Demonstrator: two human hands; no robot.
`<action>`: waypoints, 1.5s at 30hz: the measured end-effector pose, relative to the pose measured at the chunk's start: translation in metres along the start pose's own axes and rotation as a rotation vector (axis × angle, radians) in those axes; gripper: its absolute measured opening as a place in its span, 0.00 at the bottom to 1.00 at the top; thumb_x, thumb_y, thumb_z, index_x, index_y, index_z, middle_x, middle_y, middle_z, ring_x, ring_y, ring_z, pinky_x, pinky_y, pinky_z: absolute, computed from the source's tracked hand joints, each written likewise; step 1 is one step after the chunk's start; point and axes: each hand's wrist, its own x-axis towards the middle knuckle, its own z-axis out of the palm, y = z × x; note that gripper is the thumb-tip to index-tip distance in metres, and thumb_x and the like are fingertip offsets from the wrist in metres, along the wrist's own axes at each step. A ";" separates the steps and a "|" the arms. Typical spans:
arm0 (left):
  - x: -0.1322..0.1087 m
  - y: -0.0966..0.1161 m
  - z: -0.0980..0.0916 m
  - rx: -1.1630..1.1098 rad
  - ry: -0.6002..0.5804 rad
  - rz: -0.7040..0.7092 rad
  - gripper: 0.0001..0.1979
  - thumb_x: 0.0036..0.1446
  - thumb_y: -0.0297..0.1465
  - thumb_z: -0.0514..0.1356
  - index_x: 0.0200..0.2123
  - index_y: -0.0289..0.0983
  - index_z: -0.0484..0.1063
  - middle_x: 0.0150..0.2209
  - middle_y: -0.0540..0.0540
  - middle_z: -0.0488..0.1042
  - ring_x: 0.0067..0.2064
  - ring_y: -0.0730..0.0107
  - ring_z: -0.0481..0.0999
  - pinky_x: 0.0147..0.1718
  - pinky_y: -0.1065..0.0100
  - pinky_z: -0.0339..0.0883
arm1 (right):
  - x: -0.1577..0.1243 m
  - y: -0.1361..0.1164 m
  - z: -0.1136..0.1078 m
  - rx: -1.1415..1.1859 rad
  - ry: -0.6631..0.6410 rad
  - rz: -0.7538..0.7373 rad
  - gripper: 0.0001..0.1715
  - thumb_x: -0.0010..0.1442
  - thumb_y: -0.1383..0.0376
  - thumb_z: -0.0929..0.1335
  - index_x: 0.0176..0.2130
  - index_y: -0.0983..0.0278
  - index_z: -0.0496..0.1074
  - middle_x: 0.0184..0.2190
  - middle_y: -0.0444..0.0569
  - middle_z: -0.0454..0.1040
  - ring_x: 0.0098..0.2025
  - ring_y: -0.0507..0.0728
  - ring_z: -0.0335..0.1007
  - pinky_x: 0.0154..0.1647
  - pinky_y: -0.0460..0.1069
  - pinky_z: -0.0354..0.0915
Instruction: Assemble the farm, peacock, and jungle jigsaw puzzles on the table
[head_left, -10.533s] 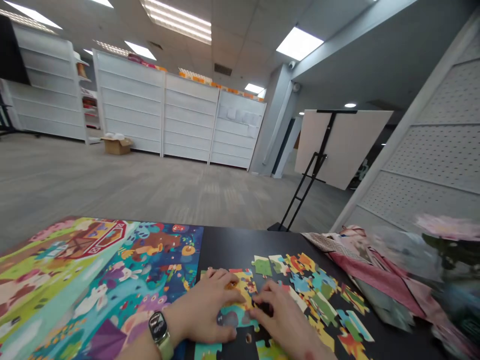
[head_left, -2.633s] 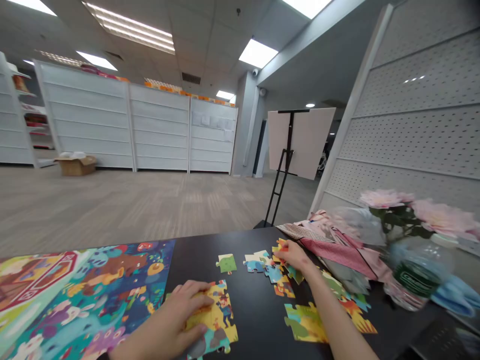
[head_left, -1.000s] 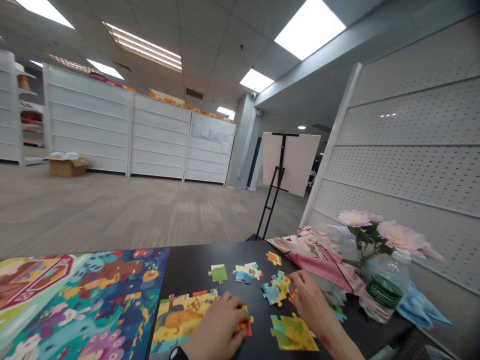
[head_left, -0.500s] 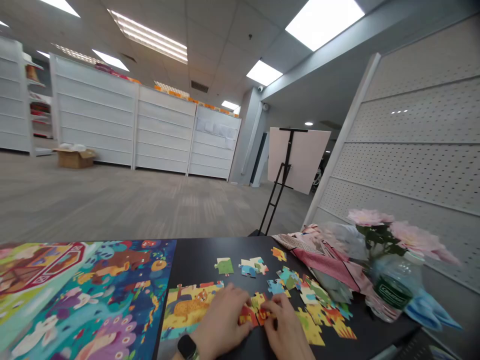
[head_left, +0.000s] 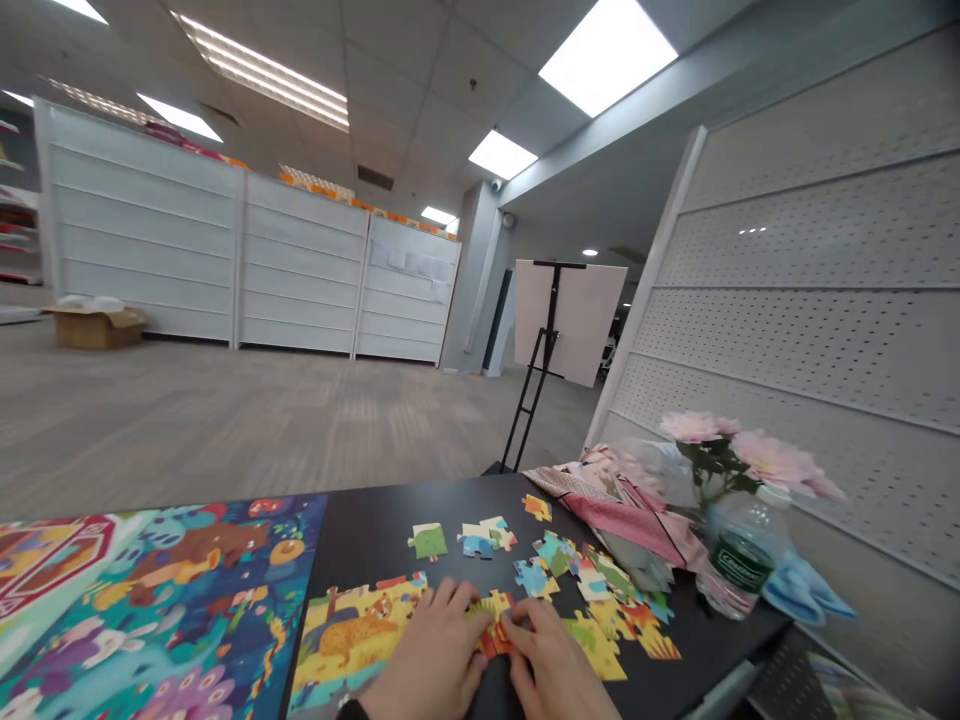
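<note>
Between my two hands lie small red and yellow jigsaw puzzle pieces point(head_left: 497, 632), held close together on the dark table. My left hand point(head_left: 435, 645) grips the left part of them, with its fingers bent over the pieces and its thumb low. From the other side, the thumb and fingers of my right hand point(head_left: 551, 655) pinch the right part. Left of my left hand sits a joined puzzle section with a leopard point(head_left: 352, 638), partly covered by that hand. Fingers hide much of the gripped pieces.
Loose puzzle pieces point(head_left: 600, 645) lie right of my hands, and a green piece point(head_left: 429, 541) lies beyond them. A colourful picture sheet point(head_left: 202, 600) covers the table's left side. At the right stand a water bottle point(head_left: 739, 560), pink flowers point(head_left: 772, 458) and crumpled pink cloth point(head_left: 637, 520).
The view has swung slightly to the right. My hands have come closer together, and the gap between the red and yellow pieces has narrowed.
</note>
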 end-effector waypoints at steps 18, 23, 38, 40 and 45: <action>0.001 -0.014 -0.025 -0.097 -0.088 0.186 0.28 0.66 0.26 0.53 0.67 0.51 0.60 0.73 0.50 0.51 0.68 0.52 0.57 0.65 0.48 0.56 | 0.037 0.095 -0.024 0.208 -0.031 0.136 0.40 0.49 0.71 0.66 0.62 0.60 0.70 0.63 0.54 0.68 0.67 0.65 0.58 0.69 0.61 0.51; -0.012 -0.059 -0.050 -0.132 0.109 -0.030 0.20 0.65 0.30 0.54 0.59 0.44 0.70 0.63 0.42 0.67 0.64 0.55 0.64 0.64 0.53 0.58 | 0.059 0.105 -0.035 0.338 -0.011 0.126 0.33 0.44 0.68 0.70 0.52 0.60 0.77 0.51 0.54 0.76 0.57 0.68 0.67 0.63 0.61 0.58; -0.049 -0.095 -0.063 -0.040 0.000 -0.198 0.39 0.47 0.50 0.71 0.63 0.49 0.69 0.65 0.41 0.65 0.64 0.43 0.62 0.62 0.46 0.55 | 0.157 -0.015 0.030 0.682 -0.137 0.057 0.11 0.47 0.69 0.69 0.35 0.63 0.69 0.20 0.34 0.61 0.23 0.49 0.59 0.25 0.43 0.59; -0.050 -0.094 -0.061 -0.046 0.012 -0.179 0.39 0.49 0.48 0.71 0.63 0.48 0.68 0.65 0.41 0.64 0.63 0.44 0.62 0.62 0.46 0.55 | 0.155 -0.015 0.032 0.637 -0.141 0.069 0.10 0.47 0.71 0.68 0.34 0.63 0.68 0.19 0.33 0.60 0.22 0.48 0.57 0.24 0.43 0.55; -0.047 -0.077 -0.057 -0.054 0.013 -0.119 0.36 0.52 0.38 0.67 0.64 0.49 0.64 0.64 0.45 0.66 0.61 0.46 0.64 0.62 0.45 0.54 | 0.143 -0.010 0.029 0.480 -0.151 0.089 0.08 0.48 0.69 0.69 0.32 0.62 0.69 0.18 0.34 0.62 0.22 0.49 0.60 0.24 0.44 0.53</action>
